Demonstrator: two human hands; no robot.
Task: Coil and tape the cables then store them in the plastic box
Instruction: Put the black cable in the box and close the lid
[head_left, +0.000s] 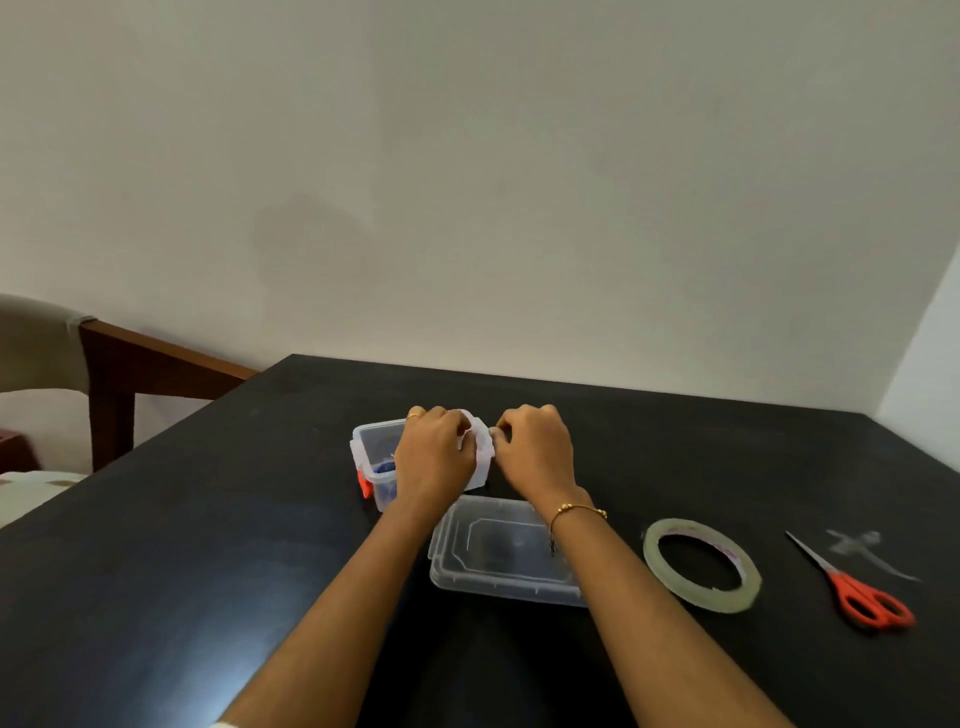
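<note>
Mid-frame, my left hand and right hand pinch a white cable over the box; storing it comes next, I judge.

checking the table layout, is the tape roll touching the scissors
Apart. The head view shows the tape roll and the scissors lying separately on the table, with a clear strip of bare dark tabletop between them.

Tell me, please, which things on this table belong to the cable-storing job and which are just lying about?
Part of the job:
plastic box, under both hands
white coiled cable, held by left hand and right hand
lid
tape roll
red scissors

Lying about:
chair
pale scraps beside the scissors
</note>
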